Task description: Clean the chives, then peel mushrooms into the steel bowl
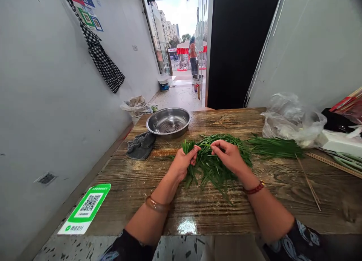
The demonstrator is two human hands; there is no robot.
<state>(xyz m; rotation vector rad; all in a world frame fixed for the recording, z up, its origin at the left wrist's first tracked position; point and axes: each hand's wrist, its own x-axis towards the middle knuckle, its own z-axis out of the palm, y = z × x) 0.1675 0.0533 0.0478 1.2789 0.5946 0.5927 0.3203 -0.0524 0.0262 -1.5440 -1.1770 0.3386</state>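
My left hand is wrapped around a small bunch of garlic chives, whose cut ends stick up above the thumb while the leaves hang below the fist. Just to the right, my right hand is closed in a pinch, with a pale green chive bit showing at its fingertips. Beneath and between both hands lies a loose heap of garlic chives on the wooden table. A neater bundle of chives rests farther right.
A steel basin stands at the table's far side, beside a dark grey cloth. On the right are a clear plastic bag, thin wooden skewers and a white box. A QR-code card lies front left.
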